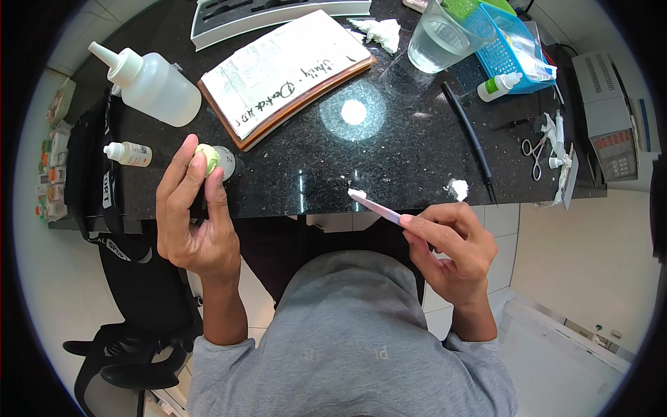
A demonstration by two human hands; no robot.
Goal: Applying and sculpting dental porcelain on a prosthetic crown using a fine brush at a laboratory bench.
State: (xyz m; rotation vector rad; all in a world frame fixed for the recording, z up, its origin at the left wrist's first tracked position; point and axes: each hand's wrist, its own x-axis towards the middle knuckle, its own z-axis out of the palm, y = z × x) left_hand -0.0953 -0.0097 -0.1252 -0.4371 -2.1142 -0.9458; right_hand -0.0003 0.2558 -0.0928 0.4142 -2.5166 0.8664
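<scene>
Between the fingertips and thumb of my left hand (198, 222) is a small round pale green piece, cup-like in shape (208, 161). Right beside it stands a small whitish container with a dark mark (226, 164); whether the two touch I cannot tell. In a pinch, my right hand (455, 247) holds a thin pale lilac spatula (382, 210) that points left over the counter's near edge. White powder (358, 194) sits at the spatula's tip, with a few crumbs close by. Another small heap of white powder (457, 188) lies on the counter beyond my right hand.
On the black speckled counter (292, 163) stand a squeeze bottle (167, 90), a dropper bottle (129, 153) and a written-on pad (285, 76). Farther right are a water cup (438, 48), blue basket (506, 59), green-labelled bottle (497, 87), black pen-like tool (467, 128) and scissor-handled tool (535, 156).
</scene>
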